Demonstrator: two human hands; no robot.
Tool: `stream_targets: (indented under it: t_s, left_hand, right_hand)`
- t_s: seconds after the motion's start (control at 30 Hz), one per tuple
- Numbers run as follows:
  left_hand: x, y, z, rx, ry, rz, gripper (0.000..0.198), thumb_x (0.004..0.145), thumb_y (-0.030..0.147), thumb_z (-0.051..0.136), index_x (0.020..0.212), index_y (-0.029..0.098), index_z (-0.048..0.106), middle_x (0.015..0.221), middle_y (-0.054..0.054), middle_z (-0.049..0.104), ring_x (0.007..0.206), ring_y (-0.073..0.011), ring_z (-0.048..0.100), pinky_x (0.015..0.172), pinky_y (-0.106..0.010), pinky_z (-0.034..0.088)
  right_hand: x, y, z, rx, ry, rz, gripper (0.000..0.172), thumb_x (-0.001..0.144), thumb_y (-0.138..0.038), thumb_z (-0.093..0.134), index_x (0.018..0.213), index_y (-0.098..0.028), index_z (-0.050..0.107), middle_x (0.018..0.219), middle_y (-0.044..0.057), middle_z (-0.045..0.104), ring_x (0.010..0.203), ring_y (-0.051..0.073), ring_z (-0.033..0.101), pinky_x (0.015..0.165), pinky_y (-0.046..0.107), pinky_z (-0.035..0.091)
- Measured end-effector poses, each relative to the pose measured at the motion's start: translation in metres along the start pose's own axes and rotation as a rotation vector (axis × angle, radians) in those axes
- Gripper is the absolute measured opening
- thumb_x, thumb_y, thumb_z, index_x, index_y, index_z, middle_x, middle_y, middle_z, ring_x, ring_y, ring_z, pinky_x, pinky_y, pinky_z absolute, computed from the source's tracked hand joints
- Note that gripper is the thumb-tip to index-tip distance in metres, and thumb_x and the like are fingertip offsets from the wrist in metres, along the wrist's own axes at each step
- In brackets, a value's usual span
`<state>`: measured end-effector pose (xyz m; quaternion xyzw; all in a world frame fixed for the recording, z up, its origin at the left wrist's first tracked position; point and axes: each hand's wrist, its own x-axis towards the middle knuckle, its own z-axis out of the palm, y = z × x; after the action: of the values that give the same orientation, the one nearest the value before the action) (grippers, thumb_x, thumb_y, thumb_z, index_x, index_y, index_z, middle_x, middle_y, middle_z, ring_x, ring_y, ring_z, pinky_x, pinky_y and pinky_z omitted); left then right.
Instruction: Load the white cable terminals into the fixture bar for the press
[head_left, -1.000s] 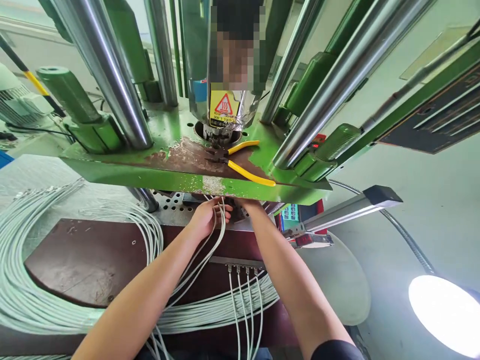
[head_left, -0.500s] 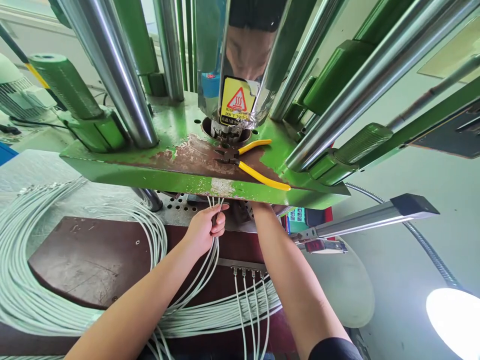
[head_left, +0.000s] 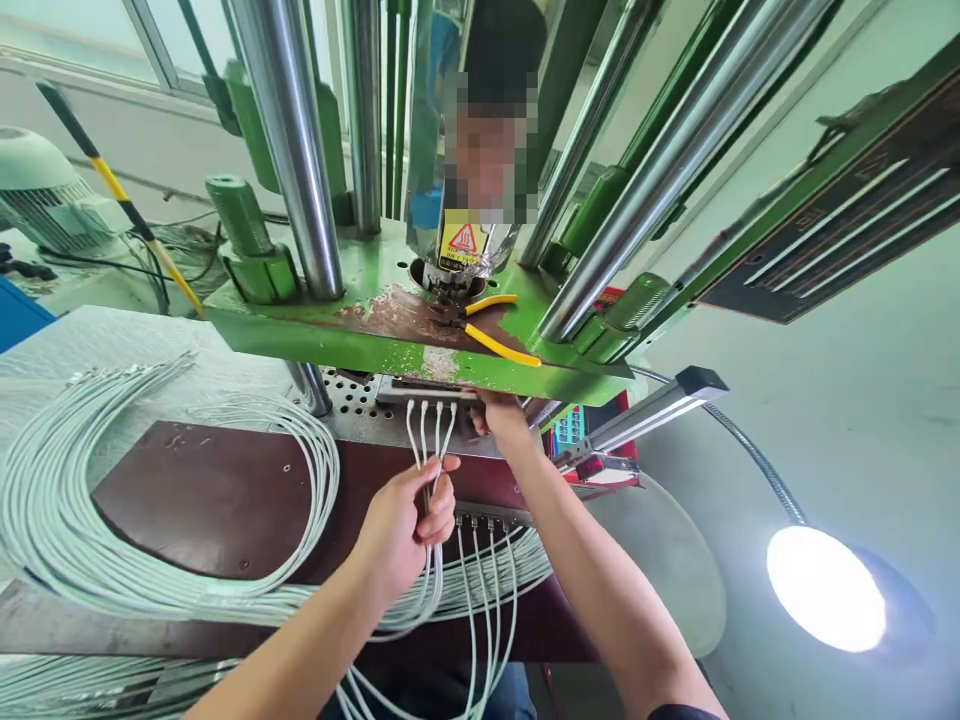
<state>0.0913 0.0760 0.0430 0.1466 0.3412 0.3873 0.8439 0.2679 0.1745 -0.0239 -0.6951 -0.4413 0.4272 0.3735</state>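
My left hand (head_left: pixel 409 525) is closed round several white cables (head_left: pixel 431 440) in front of the press. Their far ends reach a metal mold (head_left: pixel 397 390) under the green press plate (head_left: pixel 330 340). My right hand (head_left: pixel 499 418) is beneath the plate's front edge, at the right end of the mold. Its fingers are curled and partly hidden, and what they grip cannot be made out. Below, several more cables (head_left: pixel 480 590) hang from a metal strip (head_left: pixel 495 517) with their connectors in it. Yellow-handled pliers (head_left: pixel 499 345) lie on top of the plate.
Large coils of white cable (head_left: pixel 45 520) lie on the table at left, round a brown board (head_left: pixel 202 500). Steel columns (head_left: pixel 289 150) rise from the plate. A lit lamp (head_left: pixel 825 590) stands at right, below a metal arm (head_left: pixel 652 415). A heat-warning label (head_left: pixel 463 245) marks the nozzle.
My left hand has come down and back from the plate with the cables, so their ends at the mold now show. My right hand has come partly into sight. The view has shifted.
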Motion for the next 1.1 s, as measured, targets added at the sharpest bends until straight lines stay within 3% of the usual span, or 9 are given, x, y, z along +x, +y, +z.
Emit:
stream_targets:
  t_s: [0.13,0.23,0.3,0.47,0.8,1.0,1.1]
  left_hand:
    - [-0.030,-0.031,-0.017,-0.073,0.040,-0.077,0.013,0.087,0.023,0.052,0.087,0.013,0.061,0.045,0.009,0.039,0.033,-0.0031,0.019,0.038,-0.019,0.015]
    - [-0.036,-0.044,-0.027,-0.079,0.064,-0.099,0.013,0.086,0.024,0.055,0.086,0.013,0.060,0.045,0.009,0.039,0.033,-0.0028,0.018,0.038,-0.019,0.012]
    - [-0.037,-0.048,-0.028,-0.074,0.078,-0.092,0.013,0.085,0.026,0.057,0.086,0.013,0.060,0.045,0.009,0.038,0.034,-0.0026,0.018,0.039,-0.019,0.011]
    - [-0.044,-0.050,-0.019,-0.077,0.219,-0.031,0.015,0.088,0.024,0.054,0.092,0.011,0.061,0.046,0.010,0.036,0.035,-0.0025,0.015,0.040,-0.019,0.009]
    - [-0.063,-0.058,-0.014,-0.116,0.333,0.022,0.021,0.090,0.025,0.052,0.099,0.009,0.062,0.046,0.008,0.038,0.036,-0.0037,0.016,0.040,-0.021,0.011]
    - [-0.077,-0.068,-0.012,-0.106,0.270,0.043,0.035,0.080,0.038,0.067,0.102,0.011,0.063,0.053,0.002,0.054,0.036,-0.0061,0.030,0.040,-0.023,0.018]
    - [-0.083,-0.072,-0.013,-0.100,0.239,0.095,0.041,0.073,0.046,0.073,0.098,0.014,0.065,0.054,0.003,0.053,0.036,-0.0057,0.030,0.041,-0.023,0.019]
  right_hand:
    - [-0.042,0.017,-0.003,-0.101,-0.074,-0.006,0.038,0.103,-0.035,0.032,0.103,-0.012,0.062,0.062,-0.002,0.058,0.044,0.007,0.052,0.043,0.018,0.043]
    - [-0.064,0.026,-0.010,-0.240,-0.141,-0.080,0.025,0.097,-0.034,0.047,0.103,-0.016,0.065,0.067,-0.001,0.064,0.048,0.009,0.056,0.048,0.020,0.046]
    - [-0.071,0.028,-0.012,-0.357,-0.138,-0.136,0.020,0.092,-0.033,0.056,0.102,-0.018,0.066,0.076,0.002,0.068,0.061,0.013,0.063,0.058,0.023,0.050]
    - [-0.073,0.029,-0.004,-0.601,-0.052,-0.222,0.023,0.095,-0.034,0.052,0.108,-0.019,0.064,0.097,0.009,0.072,0.097,0.024,0.068,0.081,0.031,0.047]
    - [-0.079,0.026,0.012,-0.794,-0.087,-0.312,0.026,0.099,-0.038,0.047,0.111,-0.020,0.062,0.094,0.007,0.074,0.094,0.022,0.070,0.077,0.028,0.046]
    - [-0.077,0.028,0.018,-0.865,-0.067,-0.296,0.028,0.100,-0.037,0.043,0.113,-0.018,0.059,0.095,0.010,0.074,0.094,0.024,0.070,0.075,0.028,0.045]
    - [-0.075,0.028,0.021,-0.901,-0.035,-0.288,0.027,0.101,-0.035,0.042,0.111,-0.016,0.059,0.092,0.011,0.073,0.093,0.024,0.070,0.075,0.029,0.045]
